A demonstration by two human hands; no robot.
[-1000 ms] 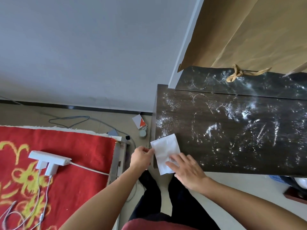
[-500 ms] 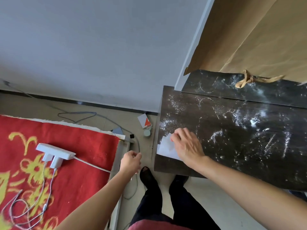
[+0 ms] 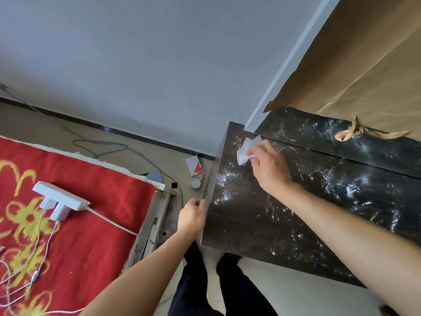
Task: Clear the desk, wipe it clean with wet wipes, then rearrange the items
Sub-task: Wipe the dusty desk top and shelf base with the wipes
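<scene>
The dark desk (image 3: 262, 220) carries white dusty smears over much of its top. My right hand (image 3: 268, 167) presses a crumpled white wet wipe (image 3: 245, 151) onto the desk's far left corner. Only part of the wipe shows past my fingers. My left hand (image 3: 191, 215) rests against the desk's left edge near the front, fingers curled on the rim with nothing else in them.
A brown paper sheet (image 3: 355, 71) with a tied string (image 3: 350, 133) hangs behind the desk. Left of the desk lies a red bedspread (image 3: 75, 215) with a white power strip (image 3: 59, 199) and cables. A small box (image 3: 194, 165) and a round tin (image 3: 196, 183) sit on the floor.
My right hand has slid the wipe from the desk's front left corner up to the far left corner. My left hand let go of the wipe and moved to the desk's edge.
</scene>
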